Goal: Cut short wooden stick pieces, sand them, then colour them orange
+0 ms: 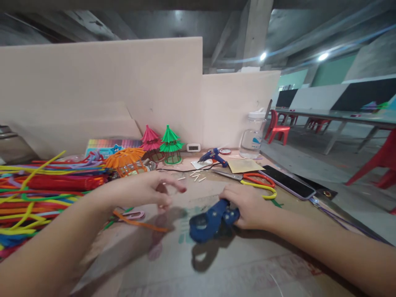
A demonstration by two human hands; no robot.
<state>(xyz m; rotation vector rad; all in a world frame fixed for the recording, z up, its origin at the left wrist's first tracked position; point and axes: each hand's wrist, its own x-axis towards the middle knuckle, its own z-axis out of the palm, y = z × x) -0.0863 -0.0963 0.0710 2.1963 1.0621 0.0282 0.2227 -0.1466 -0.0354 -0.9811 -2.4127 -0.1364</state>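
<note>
The right hand (pixel 249 206) grips a dark-blue plier-like tool (pixel 204 227), held just over the cardboard-covered surface (pixel 148 276). The left hand (pixel 148 192) holds nothing, its fingers parted and loosely bent, near an orange pipe cleaner (pixel 140 224) and a pink-handled tool (pixel 134 215). Beyond the right hand lie red-and-yellow-handled scissors (pixel 260 181), a smartphone (pixel 289 182) and a blue glue gun (pixel 213 156). Farther left, loose pipe cleaners (pixel 46 194) are heaped; pink (pixel 150 140) and green (pixel 171 142) pagoda models stand at the back.

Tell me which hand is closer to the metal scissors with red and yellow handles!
Right: the right hand is just beside the scissors; the left hand is farther off, to their left.
</note>
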